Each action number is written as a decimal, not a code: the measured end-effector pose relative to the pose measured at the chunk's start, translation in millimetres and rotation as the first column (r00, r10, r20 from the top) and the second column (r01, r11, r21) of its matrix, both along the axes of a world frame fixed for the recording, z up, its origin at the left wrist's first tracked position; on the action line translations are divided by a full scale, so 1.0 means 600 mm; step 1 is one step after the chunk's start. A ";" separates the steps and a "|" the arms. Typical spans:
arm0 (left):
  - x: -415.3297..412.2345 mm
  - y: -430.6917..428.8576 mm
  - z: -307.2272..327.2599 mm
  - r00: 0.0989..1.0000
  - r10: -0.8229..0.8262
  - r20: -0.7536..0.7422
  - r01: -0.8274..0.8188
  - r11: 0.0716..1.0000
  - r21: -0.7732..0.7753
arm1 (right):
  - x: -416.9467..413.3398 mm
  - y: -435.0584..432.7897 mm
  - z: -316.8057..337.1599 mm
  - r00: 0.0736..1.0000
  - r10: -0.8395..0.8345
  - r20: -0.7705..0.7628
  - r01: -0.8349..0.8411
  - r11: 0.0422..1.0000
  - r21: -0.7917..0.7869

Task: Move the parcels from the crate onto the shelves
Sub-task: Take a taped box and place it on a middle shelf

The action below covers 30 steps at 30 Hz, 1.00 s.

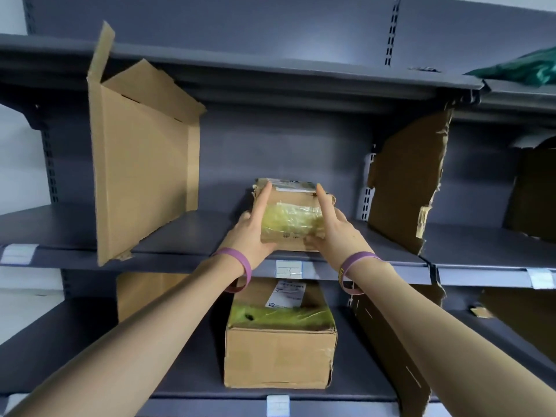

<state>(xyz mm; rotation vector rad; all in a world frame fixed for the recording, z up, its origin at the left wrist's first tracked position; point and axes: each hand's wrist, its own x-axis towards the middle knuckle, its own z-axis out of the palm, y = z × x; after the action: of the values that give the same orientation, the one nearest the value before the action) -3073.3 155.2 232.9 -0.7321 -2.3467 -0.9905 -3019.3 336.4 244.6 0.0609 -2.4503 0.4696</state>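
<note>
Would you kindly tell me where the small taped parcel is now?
In the head view, the small parcel is centred on the middle shelf, between the left hand and right hand, above the larger box one shelf down.

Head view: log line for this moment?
left hand: holds parcel left side | right hand: holds right side | parcel: at middle shelf front, set-down unclear | lower shelf: one box

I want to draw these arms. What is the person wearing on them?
No sleeves, and no gloves on the left hand or right hand. Each wrist has a purple band: the left wristband looks plain, and the right wristband shows yellow lettering.
</note>
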 end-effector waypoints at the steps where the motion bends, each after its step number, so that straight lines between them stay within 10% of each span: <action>1: -0.004 0.000 -0.001 1.000 -0.005 -0.002 0.005 1.000 0.012 | -0.004 0.002 -0.001 1.000 -0.003 -0.003 0.003 1.000 0.010; 30: 0.096 -0.046 -0.098 0.987 0.008 -0.163 0.016 0.989 0.148 | 0.087 -0.027 -0.119 0.987 0.038 -0.159 -0.008 0.983 0.186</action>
<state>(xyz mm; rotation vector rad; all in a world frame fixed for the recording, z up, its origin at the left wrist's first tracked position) -3015.9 127.9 174.0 -0.7305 -2.1068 -1.0531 -2966.9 320.3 173.4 0.1974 -2.3279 0.2355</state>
